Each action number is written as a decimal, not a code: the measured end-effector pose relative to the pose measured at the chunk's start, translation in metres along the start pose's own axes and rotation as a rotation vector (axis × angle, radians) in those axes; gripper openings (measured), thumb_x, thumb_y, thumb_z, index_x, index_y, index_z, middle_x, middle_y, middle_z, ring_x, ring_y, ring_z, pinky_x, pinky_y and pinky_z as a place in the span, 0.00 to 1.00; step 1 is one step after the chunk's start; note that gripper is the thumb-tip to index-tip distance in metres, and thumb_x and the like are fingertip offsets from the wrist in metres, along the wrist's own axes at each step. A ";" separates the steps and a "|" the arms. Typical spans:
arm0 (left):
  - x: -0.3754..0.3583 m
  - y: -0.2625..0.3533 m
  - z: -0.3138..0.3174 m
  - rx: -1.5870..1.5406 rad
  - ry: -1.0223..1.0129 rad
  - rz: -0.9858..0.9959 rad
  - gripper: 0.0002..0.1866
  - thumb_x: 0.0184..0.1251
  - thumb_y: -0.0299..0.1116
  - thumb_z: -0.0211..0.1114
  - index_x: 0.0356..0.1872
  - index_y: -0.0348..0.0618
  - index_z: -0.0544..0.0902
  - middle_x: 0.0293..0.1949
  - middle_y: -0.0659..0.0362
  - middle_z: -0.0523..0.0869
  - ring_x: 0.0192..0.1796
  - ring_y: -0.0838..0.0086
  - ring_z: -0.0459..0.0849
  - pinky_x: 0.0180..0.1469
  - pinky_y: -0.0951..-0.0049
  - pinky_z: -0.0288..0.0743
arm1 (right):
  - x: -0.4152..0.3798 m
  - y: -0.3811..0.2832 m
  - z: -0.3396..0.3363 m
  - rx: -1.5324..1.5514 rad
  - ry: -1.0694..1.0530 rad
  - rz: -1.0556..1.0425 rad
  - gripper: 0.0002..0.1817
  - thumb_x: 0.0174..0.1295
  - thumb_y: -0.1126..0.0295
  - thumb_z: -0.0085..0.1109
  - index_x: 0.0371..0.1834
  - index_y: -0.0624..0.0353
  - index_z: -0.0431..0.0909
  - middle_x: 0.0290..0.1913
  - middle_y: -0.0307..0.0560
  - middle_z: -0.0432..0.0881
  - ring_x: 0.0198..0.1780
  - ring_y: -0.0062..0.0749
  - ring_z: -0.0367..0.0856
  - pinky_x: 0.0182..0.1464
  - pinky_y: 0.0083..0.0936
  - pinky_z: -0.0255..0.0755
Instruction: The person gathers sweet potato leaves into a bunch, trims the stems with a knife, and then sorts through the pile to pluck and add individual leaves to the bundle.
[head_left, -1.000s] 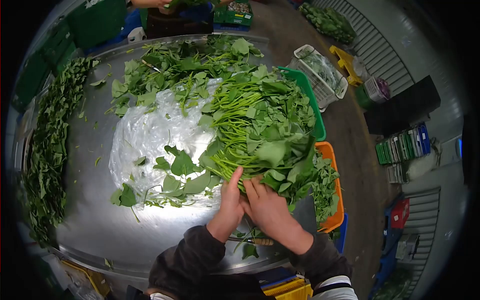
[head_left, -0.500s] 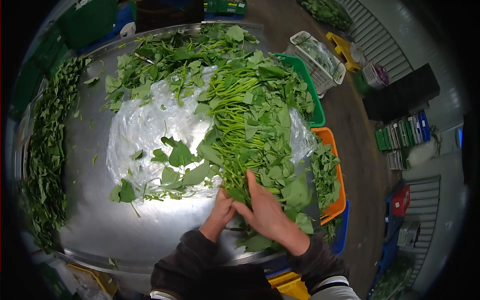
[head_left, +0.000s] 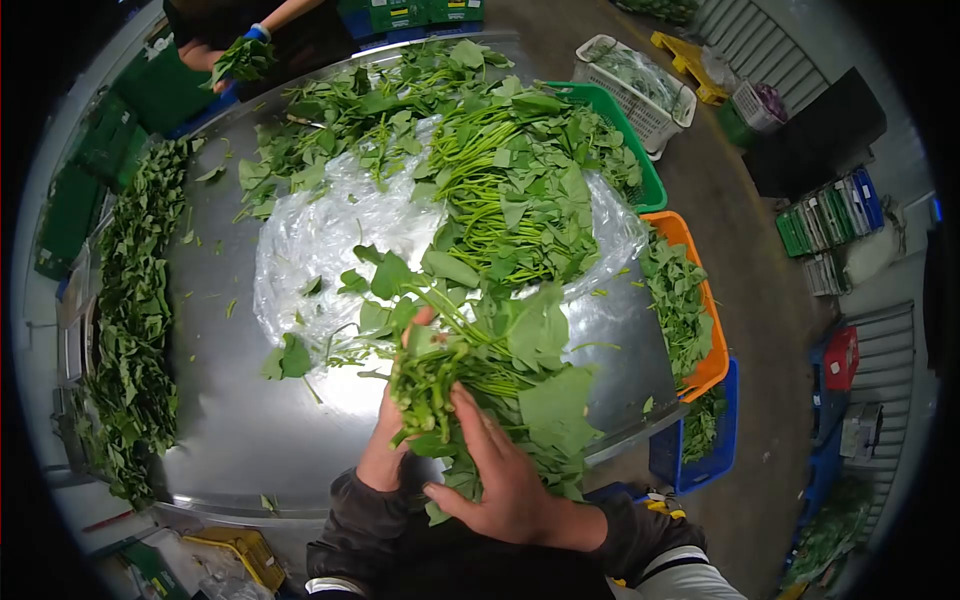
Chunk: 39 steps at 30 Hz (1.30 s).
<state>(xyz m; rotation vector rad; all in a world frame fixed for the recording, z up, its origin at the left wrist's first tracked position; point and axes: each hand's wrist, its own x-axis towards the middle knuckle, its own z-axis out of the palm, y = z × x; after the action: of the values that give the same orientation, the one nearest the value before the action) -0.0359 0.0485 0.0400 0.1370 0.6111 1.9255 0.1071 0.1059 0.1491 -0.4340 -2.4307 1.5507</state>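
Note:
A bunch of leafy greens [head_left: 480, 375] is raised between my hands near the table's front edge, cut stem ends turned toward me and broad leaves to the right. My left hand [head_left: 385, 435] is wrapped round its left side, the fingers partly hidden behind the stems. My right hand [head_left: 510, 490] presses against the bunch from the right, fingers along the stems and thumb held apart below. Just beyond lies a large row of greens [head_left: 510, 200] with stems pointing left, on a clear plastic sheet [head_left: 310, 240].
Loose greens [head_left: 380, 100] lie along the metal table's [head_left: 220, 400] far side, and a long heap [head_left: 130, 330] lines its left. Green [head_left: 640, 175], orange [head_left: 712, 350] and blue crates [head_left: 728, 430] stand on the right. Across the table, a person's hand [head_left: 200, 60] holds greens.
My hands have lifted the nearest part of the row off the sheet and drawn it toward me, stem ends turned up. Another person holding greens has come into view at the upper left.

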 end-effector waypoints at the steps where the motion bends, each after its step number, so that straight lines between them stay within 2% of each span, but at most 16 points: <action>1: -0.008 0.010 0.010 0.150 0.061 0.114 0.28 0.68 0.36 0.48 0.67 0.45 0.53 0.60 0.58 0.64 0.55 0.71 0.72 0.57 0.73 0.68 | -0.001 -0.005 0.004 0.041 -0.021 -0.028 0.45 0.51 0.64 0.62 0.66 0.72 0.43 0.65 0.66 0.52 0.66 0.52 0.55 0.64 0.33 0.54; 3: -0.016 0.017 0.012 0.255 0.100 0.366 0.31 0.66 0.36 0.50 0.68 0.44 0.50 0.62 0.56 0.61 0.58 0.70 0.70 0.59 0.70 0.68 | -0.001 -0.012 0.014 0.105 -0.030 -0.062 0.46 0.50 0.65 0.63 0.65 0.73 0.44 0.66 0.65 0.52 0.67 0.50 0.55 0.65 0.32 0.52; 6: -0.047 0.049 0.003 0.048 -0.214 0.258 0.30 0.65 0.37 0.50 0.66 0.40 0.54 0.63 0.50 0.62 0.63 0.65 0.65 0.65 0.66 0.57 | 0.005 -0.015 0.031 0.259 -0.091 -0.219 0.45 0.51 0.67 0.61 0.66 0.72 0.43 0.66 0.64 0.52 0.68 0.48 0.52 0.66 0.33 0.50; 7: -0.058 0.055 0.007 0.321 0.073 0.356 0.29 0.64 0.41 0.51 0.62 0.36 0.61 0.60 0.46 0.67 0.60 0.64 0.68 0.65 0.65 0.58 | 0.009 -0.015 0.038 0.272 -0.097 -0.232 0.45 0.51 0.67 0.61 0.66 0.72 0.43 0.66 0.64 0.52 0.68 0.48 0.52 0.66 0.33 0.50; 9: -0.077 0.083 0.009 0.824 0.074 0.544 0.27 0.63 0.45 0.51 0.57 0.33 0.68 0.57 0.45 0.70 0.60 0.64 0.69 0.64 0.65 0.58 | 0.017 -0.015 0.055 0.502 -0.168 -0.307 0.44 0.52 0.68 0.60 0.67 0.71 0.42 0.67 0.63 0.52 0.69 0.46 0.51 0.66 0.32 0.49; 10: -0.091 0.101 0.005 0.719 0.134 0.465 0.25 0.64 0.42 0.52 0.56 0.34 0.67 0.56 0.44 0.71 0.58 0.62 0.70 0.64 0.63 0.59 | 0.021 -0.010 0.071 0.647 -0.210 -0.339 0.46 0.52 0.68 0.58 0.68 0.70 0.38 0.68 0.61 0.49 0.70 0.42 0.48 0.67 0.30 0.45; 13: -0.132 0.142 0.036 1.048 0.193 0.547 0.45 0.28 0.36 0.78 0.53 0.35 0.65 0.52 0.49 0.74 0.53 0.65 0.75 0.55 0.69 0.69 | 0.031 -0.024 0.114 1.336 -0.266 -0.243 0.44 0.54 0.70 0.53 0.69 0.66 0.36 0.70 0.55 0.45 0.71 0.38 0.43 0.69 0.30 0.40; 14: -0.141 0.158 0.042 1.198 0.225 0.445 0.43 0.29 0.34 0.76 0.53 0.35 0.66 0.50 0.50 0.75 0.51 0.67 0.76 0.53 0.70 0.69 | 0.036 -0.023 0.127 1.492 -0.339 -0.217 0.45 0.53 0.71 0.52 0.69 0.64 0.32 0.71 0.53 0.39 0.72 0.36 0.38 0.69 0.31 0.37; 15: -0.146 0.172 0.053 1.344 0.257 0.333 0.41 0.29 0.32 0.75 0.52 0.35 0.66 0.49 0.52 0.76 0.50 0.69 0.77 0.52 0.72 0.70 | 0.037 -0.024 0.142 1.586 -0.288 -0.156 0.43 0.53 0.72 0.51 0.69 0.64 0.36 0.68 0.51 0.49 0.69 0.35 0.48 0.67 0.30 0.44; 16: -0.140 0.175 0.072 1.588 0.339 0.187 0.37 0.31 0.33 0.71 0.51 0.36 0.67 0.44 0.57 0.78 0.45 0.76 0.76 0.49 0.77 0.70 | 0.036 -0.015 0.152 1.486 -0.282 -0.071 0.40 0.52 0.72 0.51 0.68 0.64 0.42 0.64 0.48 0.55 0.65 0.34 0.54 0.65 0.29 0.48; 19: -0.116 0.169 0.034 2.269 0.293 -0.035 0.38 0.29 0.38 0.73 0.48 0.38 0.70 0.37 0.52 0.80 0.39 0.59 0.80 0.46 0.63 0.71 | 0.040 0.034 0.190 1.431 -0.173 0.181 0.28 0.52 0.68 0.53 0.58 0.65 0.61 0.51 0.43 0.71 0.51 0.29 0.67 0.55 0.24 0.60; 21: -0.097 0.137 -0.046 2.409 0.315 -0.173 0.38 0.28 0.41 0.74 0.48 0.40 0.70 0.41 0.52 0.77 0.45 0.56 0.75 0.49 0.57 0.66 | 0.030 0.092 0.181 0.762 -0.240 0.306 0.26 0.57 0.73 0.53 0.59 0.66 0.61 0.53 0.49 0.73 0.52 0.31 0.71 0.57 0.26 0.63; 25: -0.081 0.100 -0.108 2.377 0.323 -0.182 0.40 0.26 0.41 0.74 0.50 0.41 0.70 0.45 0.51 0.72 0.53 0.57 0.68 0.55 0.57 0.58 | -0.028 0.153 0.087 -0.076 0.240 0.064 0.18 0.52 0.79 0.49 0.48 0.63 0.73 0.42 0.55 0.78 0.45 0.45 0.76 0.48 0.32 0.69; 30: -0.083 0.101 -0.102 2.360 0.300 -0.157 0.48 0.25 0.46 0.75 0.55 0.38 0.66 0.52 0.45 0.67 0.58 0.53 0.62 0.59 0.55 0.54 | -0.062 0.154 -0.013 -0.613 0.273 0.126 0.17 0.48 0.80 0.51 0.44 0.62 0.73 0.44 0.51 0.74 0.48 0.47 0.71 0.50 0.35 0.65; 35: -0.088 0.096 -0.093 2.492 0.251 -0.187 0.62 0.22 0.57 0.76 0.61 0.32 0.55 0.61 0.41 0.59 0.66 0.50 0.53 0.64 0.50 0.46 | -0.086 0.183 -0.029 -0.775 0.131 0.104 0.19 0.47 0.75 0.54 0.46 0.60 0.71 0.42 0.50 0.73 0.48 0.45 0.70 0.50 0.36 0.64; 39: -0.091 0.089 -0.098 2.527 0.209 -0.315 0.70 0.18 0.62 0.75 0.64 0.28 0.48 0.64 0.39 0.55 0.68 0.49 0.49 0.65 0.47 0.43 | -0.083 0.174 -0.028 -0.525 0.125 0.136 0.19 0.51 0.73 0.52 0.49 0.59 0.69 0.33 0.50 0.74 0.35 0.43 0.73 0.40 0.35 0.68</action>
<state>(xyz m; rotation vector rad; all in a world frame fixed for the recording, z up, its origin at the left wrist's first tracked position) -0.1057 -0.0939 0.0137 1.2044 2.5114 -0.1912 0.2163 0.1679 0.0002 -0.7745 -2.7322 0.8701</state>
